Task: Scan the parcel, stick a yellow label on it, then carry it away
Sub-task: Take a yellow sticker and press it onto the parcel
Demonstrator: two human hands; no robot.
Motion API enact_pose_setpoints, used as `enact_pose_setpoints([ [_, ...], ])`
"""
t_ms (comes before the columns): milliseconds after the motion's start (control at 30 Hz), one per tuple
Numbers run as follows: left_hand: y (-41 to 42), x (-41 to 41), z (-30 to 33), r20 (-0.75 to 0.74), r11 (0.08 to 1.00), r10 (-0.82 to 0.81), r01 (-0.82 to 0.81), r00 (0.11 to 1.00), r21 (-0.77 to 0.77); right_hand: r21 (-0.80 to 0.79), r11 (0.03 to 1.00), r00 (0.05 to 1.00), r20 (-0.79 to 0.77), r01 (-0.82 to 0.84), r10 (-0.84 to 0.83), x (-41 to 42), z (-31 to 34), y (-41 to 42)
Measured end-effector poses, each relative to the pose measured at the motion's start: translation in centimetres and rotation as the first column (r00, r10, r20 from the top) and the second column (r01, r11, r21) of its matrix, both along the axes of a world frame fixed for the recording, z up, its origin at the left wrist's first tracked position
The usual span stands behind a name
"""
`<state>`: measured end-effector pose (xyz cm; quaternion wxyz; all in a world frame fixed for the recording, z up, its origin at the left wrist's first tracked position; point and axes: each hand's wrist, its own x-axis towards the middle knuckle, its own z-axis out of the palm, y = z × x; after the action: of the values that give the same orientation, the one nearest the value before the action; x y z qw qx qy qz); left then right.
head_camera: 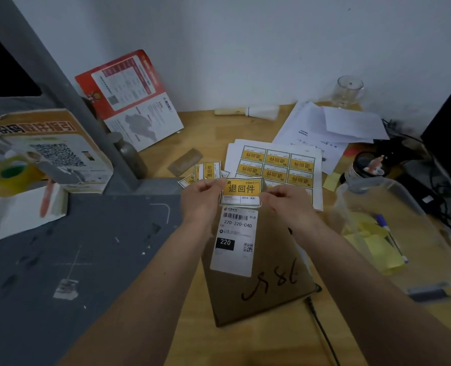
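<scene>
Table [192, 326], brown parcel [258, 294] flat on it, white shipping label up. Left hand [200, 199] and right hand [287, 203] fingers pinched shut on yellow label [241, 191] ends, over parcel's far edge. Risk: goes on crooked, or covers barcode.

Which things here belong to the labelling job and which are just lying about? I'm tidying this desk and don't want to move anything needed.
In use:
yellow label, held between left hand and right hand
brown parcel
sheet of yellow labels

Lying about:
glass cup
tape roll
red leaflet
loose white papers
clear plastic tub
</scene>
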<state>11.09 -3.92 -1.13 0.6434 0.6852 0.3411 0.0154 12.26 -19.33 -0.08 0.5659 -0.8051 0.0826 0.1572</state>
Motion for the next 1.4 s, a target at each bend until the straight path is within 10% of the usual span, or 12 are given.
enact_pose_setpoints([
  [433,-0.1,3.9,-4.1,-0.051,0.818,-0.098,0.11,0.994,0.564,-0.269,0.957,0.993,0.073,0.112,-0.095,3.7,-5.0,1.5],
  [1400,-0.1,3.6,-6.0,-0.048,0.717,-0.151,0.143,0.987,0.682,-0.42,0.898,0.981,0.184,0.132,-0.058,4.2,-8.1,2.0],
])
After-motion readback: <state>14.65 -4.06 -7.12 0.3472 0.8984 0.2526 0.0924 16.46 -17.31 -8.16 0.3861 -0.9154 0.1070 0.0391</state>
